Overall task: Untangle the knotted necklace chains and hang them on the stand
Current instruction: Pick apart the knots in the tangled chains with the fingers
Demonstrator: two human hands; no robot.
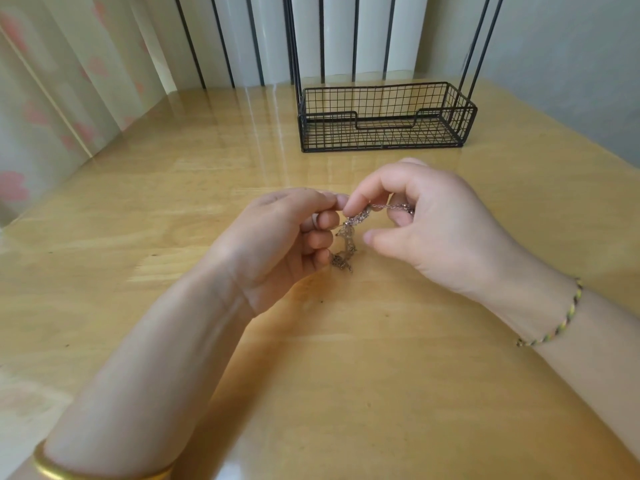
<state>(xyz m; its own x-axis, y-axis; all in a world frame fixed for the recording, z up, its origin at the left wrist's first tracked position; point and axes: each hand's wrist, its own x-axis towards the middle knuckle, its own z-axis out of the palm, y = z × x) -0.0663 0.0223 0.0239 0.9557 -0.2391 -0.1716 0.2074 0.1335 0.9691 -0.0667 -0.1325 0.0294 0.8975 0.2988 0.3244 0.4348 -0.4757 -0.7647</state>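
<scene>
We see a smooth, shiny wood table (346, 393), then the left hand (277, 237) and right hand (436, 226) close together, curled fingers pinching the thin, lumpy metal chains (348, 237) that dangle in a knot between them, and farther back the black wire stand (384, 116) with its boxy basket.

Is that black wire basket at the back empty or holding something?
Empty. Only tabletop shows through the black wire basket; the necklace chains are pinched by the left hand and right hand.
</scene>
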